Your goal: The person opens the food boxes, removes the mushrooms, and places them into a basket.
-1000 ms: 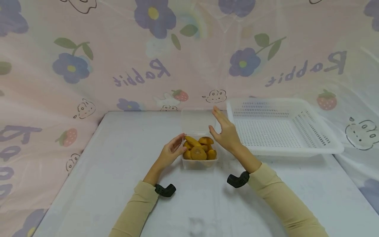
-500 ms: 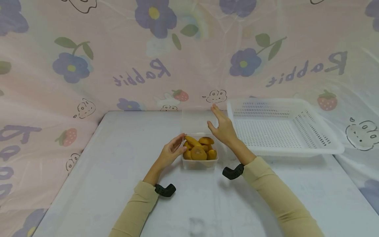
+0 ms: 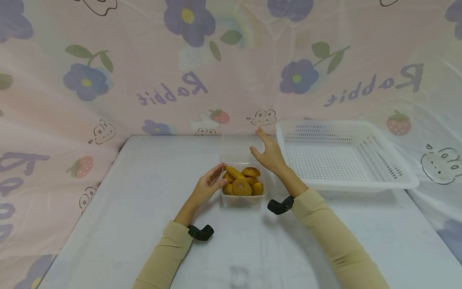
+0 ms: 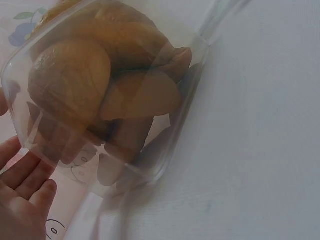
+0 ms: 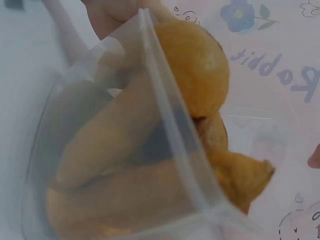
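Note:
A clear plastic box (image 3: 243,200) with several glossy yellow-brown pieces (image 3: 241,187), some rounded and some long and tapered, sits mid-table. Its clear lid (image 3: 240,149) stands open behind it, faint against the backdrop. My left hand (image 3: 205,186) rests at the box's left side, fingertips and thumb by the rim. In the left wrist view, the fingers (image 4: 30,175) lie against the clear wall. My right hand (image 3: 271,155) is raised beside the lid's right edge, fingers extended and thumb spread. Only a fingertip (image 5: 315,159) of it shows in the right wrist view.
A large white perforated basket (image 3: 361,184) stands on the white table (image 3: 151,172) at the back right, close to my right hand. A patterned curtain (image 3: 238,64) hangs behind and beside the table. Black curved wrist pieces (image 3: 201,233) sit on both wrists.
My right hand and forearm have shifted a little left, along the lid's right side. The left hand, the box and the pieces in it stay where they were.

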`<move>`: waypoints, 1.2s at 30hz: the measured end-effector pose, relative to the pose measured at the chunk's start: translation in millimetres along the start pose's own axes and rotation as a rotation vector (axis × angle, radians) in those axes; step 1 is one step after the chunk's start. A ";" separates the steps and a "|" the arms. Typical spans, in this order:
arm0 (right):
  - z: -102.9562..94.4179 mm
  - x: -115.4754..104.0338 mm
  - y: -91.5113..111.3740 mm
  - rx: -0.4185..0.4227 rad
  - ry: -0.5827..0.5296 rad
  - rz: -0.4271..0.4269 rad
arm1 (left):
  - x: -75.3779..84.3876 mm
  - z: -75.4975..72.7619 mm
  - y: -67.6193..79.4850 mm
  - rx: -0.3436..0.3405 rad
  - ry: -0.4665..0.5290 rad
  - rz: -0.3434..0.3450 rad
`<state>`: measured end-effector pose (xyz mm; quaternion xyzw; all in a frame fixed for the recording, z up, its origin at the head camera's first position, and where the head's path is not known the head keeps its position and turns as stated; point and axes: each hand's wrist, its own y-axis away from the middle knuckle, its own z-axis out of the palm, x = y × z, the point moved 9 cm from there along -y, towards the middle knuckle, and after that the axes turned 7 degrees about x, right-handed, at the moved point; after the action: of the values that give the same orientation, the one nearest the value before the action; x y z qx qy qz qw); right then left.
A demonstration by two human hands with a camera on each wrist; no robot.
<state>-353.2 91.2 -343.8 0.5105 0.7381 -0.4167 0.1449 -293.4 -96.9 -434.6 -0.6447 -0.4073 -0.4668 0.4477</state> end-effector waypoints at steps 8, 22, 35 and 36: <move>-9.6 -7.5 12.0 0.066 -0.034 -0.037 | -1.9 -1.2 -0.3 0.007 -0.003 0.010; -19.8 -27.0 55.1 0.154 -0.117 -0.121 | -1.4 -2.8 0.0 0.019 0.018 -0.002; -8.0 -52.1 93.9 0.040 -0.219 -0.207 | -4.0 0.5 -2.0 0.008 0.036 -0.003; -7.3 -54.5 95.3 0.037 -0.221 -0.218 | -4.3 0.6 -2.0 0.009 0.037 -0.005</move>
<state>-244.5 74.8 -349.1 0.3810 0.7609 -0.4971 0.1697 -296.1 -96.2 -438.5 -0.6330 -0.4025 -0.4782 0.4569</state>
